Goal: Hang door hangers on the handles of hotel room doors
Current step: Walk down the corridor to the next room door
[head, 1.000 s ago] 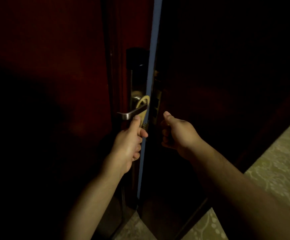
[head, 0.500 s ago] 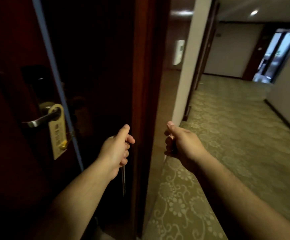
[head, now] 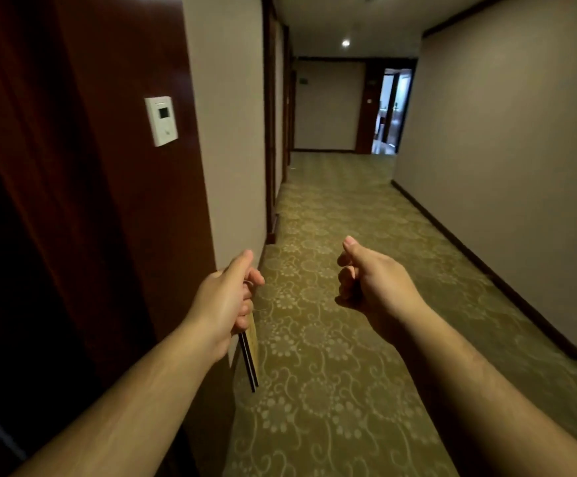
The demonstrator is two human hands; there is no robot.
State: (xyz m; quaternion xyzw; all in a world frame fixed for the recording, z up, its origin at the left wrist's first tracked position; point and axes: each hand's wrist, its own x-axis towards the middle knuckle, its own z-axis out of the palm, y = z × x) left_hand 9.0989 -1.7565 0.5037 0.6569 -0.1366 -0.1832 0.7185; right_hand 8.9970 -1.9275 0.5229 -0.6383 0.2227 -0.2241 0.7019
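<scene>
The left hand pinches a thin stack of door hangers, their long axis hanging downward toward the carpet. The right hand is loosely curled, apparently empty. No handle shows; the next doors lie ahead on the left, nearer the left hand.

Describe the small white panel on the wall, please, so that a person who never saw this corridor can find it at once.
Start from the dark red wood panelling that fills the left side of the corridor. The white panel is mounted on it, above the left hand and just before the pale wall begins. It is the only white thing on the wood, a small upright rectangle with a dark little screen near its top.
</scene>
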